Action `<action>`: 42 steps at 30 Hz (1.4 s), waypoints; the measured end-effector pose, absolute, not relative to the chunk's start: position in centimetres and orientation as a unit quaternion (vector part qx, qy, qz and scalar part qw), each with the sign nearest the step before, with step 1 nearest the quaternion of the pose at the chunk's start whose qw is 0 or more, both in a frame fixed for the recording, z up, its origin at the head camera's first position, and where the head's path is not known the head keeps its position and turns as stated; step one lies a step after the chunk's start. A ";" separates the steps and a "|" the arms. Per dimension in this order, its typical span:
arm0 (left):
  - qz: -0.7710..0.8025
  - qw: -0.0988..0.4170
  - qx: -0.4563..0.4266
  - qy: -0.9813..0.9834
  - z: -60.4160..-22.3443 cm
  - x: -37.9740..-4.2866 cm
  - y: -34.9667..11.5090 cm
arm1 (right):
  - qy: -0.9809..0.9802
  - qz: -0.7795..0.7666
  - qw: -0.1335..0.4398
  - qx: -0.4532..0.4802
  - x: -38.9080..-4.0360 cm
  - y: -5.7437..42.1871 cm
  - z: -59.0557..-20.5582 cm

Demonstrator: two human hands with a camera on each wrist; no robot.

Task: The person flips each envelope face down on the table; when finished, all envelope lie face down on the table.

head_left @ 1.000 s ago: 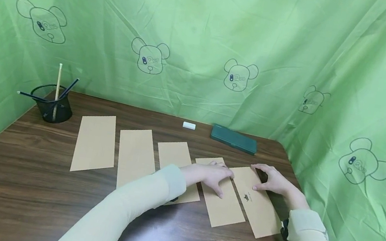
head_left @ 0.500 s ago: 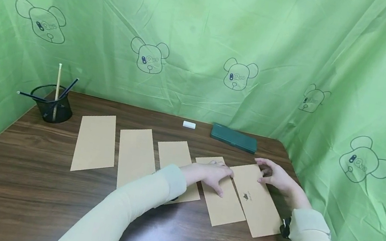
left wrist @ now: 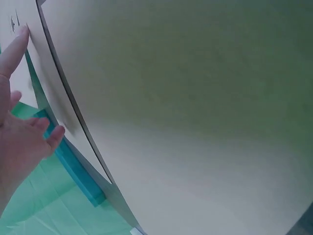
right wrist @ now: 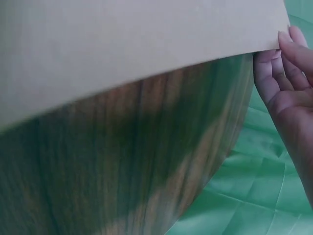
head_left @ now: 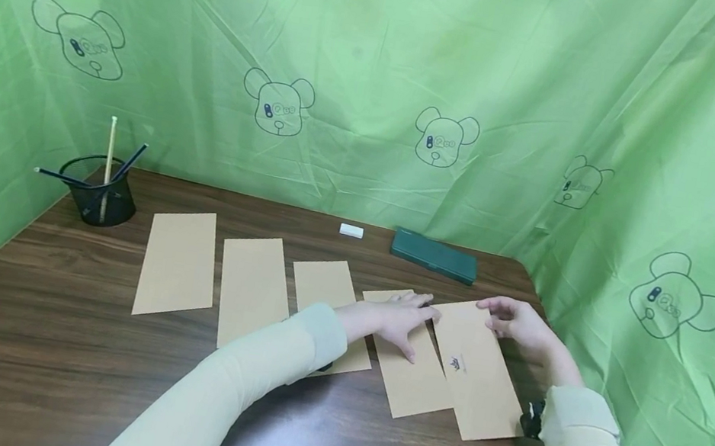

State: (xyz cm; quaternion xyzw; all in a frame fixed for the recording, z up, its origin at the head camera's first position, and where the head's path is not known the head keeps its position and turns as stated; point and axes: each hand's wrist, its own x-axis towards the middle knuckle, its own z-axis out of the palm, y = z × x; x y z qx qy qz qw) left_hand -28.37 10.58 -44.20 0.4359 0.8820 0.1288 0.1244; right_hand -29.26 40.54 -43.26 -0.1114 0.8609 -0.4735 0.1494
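Observation:
In the head view, a brown kraft-paper rectangle with a small dark print (head_left: 477, 395) lies at the right end of a row of similar plain pieces. My right hand (head_left: 519, 330) pinches its far right corner between thumb and fingers, as the right wrist view of the hand (right wrist: 293, 93) also shows. My left hand (head_left: 394, 325) rests with spread fingers over the neighbouring plain kraft piece (head_left: 417, 391). One fingertip reaches the printed piece's far left corner. In the left wrist view, the left hand's fingers (left wrist: 13, 54) extend towards the print.
Farther left lie three more kraft pieces, including the leftmost piece (head_left: 178, 265). A black mesh pen cup (head_left: 103, 204) with pencils stands at the back left. A white eraser-like block (head_left: 352, 231) and a dark green case (head_left: 433, 256) lie along the wooden table's (head_left: 32, 359) back edge.
My right hand has moved from the printed piece's long side to its far right corner. That piece has turned slightly, its near end shifting left against its neighbour. My left hand has barely moved.

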 end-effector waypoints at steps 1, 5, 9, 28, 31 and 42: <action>0.134 0.123 0.433 0.883 -44.1 -28.4 10.6 | 0.855 -0.483 0.151 -0.111 -29.3 40.5 -43.2; 0.152 0.112 0.429 0.883 -43.8 -28.7 10.7 | 0.839 -0.508 0.159 -0.114 -29.2 40.4 -42.9; 0.181 0.108 0.437 0.874 -43.6 -29.0 10.8 | 0.838 -0.507 0.166 -0.116 -29.3 40.3 -43.1; 0.210 0.046 0.439 0.872 -43.7 -30.3 10.8 | 0.861 -0.426 0.194 -0.199 -27.3 39.6 -43.8; 0.216 0.051 0.434 0.873 -43.7 -30.5 10.7 | 0.873 -0.400 0.194 -0.198 -26.8 39.5 -43.3; 0.227 0.049 0.421 0.877 -43.3 -31.0 10.4 | 0.895 -0.343 0.172 -0.227 -24.0 38.0 -41.4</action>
